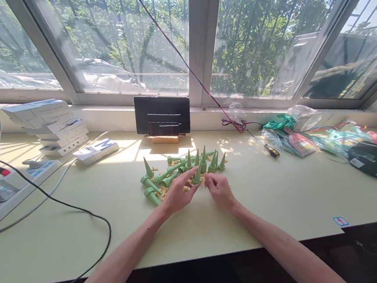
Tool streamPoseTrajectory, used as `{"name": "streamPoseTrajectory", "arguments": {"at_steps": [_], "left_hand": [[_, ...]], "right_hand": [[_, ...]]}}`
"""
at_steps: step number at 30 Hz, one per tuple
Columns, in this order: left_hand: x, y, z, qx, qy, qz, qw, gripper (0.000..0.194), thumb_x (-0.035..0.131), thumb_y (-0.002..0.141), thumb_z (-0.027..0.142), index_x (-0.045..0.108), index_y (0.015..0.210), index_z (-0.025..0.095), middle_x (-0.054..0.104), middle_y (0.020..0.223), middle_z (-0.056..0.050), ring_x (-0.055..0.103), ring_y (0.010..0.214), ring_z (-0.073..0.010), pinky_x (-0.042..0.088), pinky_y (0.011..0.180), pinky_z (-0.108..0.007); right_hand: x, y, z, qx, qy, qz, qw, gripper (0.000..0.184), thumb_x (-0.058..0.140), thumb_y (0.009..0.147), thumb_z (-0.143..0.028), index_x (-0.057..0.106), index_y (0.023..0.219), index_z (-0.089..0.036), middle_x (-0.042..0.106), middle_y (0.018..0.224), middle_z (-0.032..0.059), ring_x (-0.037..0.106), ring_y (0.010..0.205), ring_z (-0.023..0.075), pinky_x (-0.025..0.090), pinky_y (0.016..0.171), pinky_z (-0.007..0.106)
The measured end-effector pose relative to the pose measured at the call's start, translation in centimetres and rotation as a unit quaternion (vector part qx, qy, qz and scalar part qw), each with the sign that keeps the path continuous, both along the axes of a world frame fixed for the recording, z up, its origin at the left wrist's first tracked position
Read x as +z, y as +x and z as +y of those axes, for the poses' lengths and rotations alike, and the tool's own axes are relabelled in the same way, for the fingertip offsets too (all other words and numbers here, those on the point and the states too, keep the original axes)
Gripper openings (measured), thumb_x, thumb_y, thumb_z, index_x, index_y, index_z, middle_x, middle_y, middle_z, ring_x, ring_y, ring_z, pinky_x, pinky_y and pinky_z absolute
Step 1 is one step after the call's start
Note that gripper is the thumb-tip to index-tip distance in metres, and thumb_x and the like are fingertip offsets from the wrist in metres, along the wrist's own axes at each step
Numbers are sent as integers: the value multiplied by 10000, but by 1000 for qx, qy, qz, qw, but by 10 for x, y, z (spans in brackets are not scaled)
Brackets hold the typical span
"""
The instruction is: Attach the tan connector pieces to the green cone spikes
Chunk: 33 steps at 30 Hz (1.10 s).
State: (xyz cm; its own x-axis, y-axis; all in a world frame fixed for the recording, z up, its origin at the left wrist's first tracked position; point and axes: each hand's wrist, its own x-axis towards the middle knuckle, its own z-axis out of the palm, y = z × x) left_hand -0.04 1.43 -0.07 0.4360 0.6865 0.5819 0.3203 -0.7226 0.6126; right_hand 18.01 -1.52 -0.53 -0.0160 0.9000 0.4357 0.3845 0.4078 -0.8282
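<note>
My left hand is closed around the base of a green plastic plant watering spike, which stands with its point up. Close beside it, my right hand is pinched, its fingertips low by the spike; whatever they hold is hidden. Behind both hands lies a cluster of similar green spikes: several stand upright, like one cone at the left, while others lie on their sides, such as a spike with a ribbed cap. Small pale-yellow pieces are scattered among them on the table.
A tablet with a phone before it leans by the window. White boxes are stacked at the left, near a power strip and a black cable. A screwdriver, plastic bags and a black pouch lie right.
</note>
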Motion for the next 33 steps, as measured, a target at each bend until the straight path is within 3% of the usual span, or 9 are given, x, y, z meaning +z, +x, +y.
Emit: {"name": "streamPoseTrajectory", "arguments": {"at_steps": [6,11,22,26,29,33], "left_hand": [[5,3,-2,23,9,-18,1000,501,630,889,274,510,1367,186,693,989,-88,682,746,-147,630,661,-272],[8,4,-3,33,-5,-29,999,473,638,876,277,545,1322,150,680,936,-75,661,700,-132,624,646,-267],[4,2,-3,4,-19,-15,1000,461,642,887,306,551,1317,164,686,986,-83,607,625,-94,571,547,-217],[3,2,-3,-10,-11,-15,1000,443,633,902,291,553,1322,176,680,986,-74,580,614,-82,554,539,-205],[1,2,-2,-24,-6,-12,1000,419,618,918,268,562,1327,192,682,983,-68,572,623,-81,541,547,-199],[0,2,0,-35,-4,-5,999,409,581,945,233,559,1353,221,688,950,-50,564,631,-81,546,602,-211]], "right_hand": [[3,-1,0,21,-21,39,999,430,405,1008,-490,505,705,-203,431,563,-42,388,497,113,312,494,240],[5,2,0,25,6,-6,1000,367,434,1004,-462,549,784,-193,488,631,-30,433,548,116,327,532,238],[-5,6,6,9,56,-64,996,429,368,1024,-419,480,680,-189,433,579,-35,350,535,109,285,551,248],[-3,5,5,11,16,-26,999,476,361,1016,-461,481,644,-189,463,575,-19,384,522,109,300,543,251],[0,3,3,24,-56,34,998,549,373,992,-540,461,576,-193,435,517,-17,379,475,107,290,490,254],[7,0,1,73,-170,147,972,577,442,930,-630,417,534,-211,328,449,-51,310,382,88,235,402,250]]}}
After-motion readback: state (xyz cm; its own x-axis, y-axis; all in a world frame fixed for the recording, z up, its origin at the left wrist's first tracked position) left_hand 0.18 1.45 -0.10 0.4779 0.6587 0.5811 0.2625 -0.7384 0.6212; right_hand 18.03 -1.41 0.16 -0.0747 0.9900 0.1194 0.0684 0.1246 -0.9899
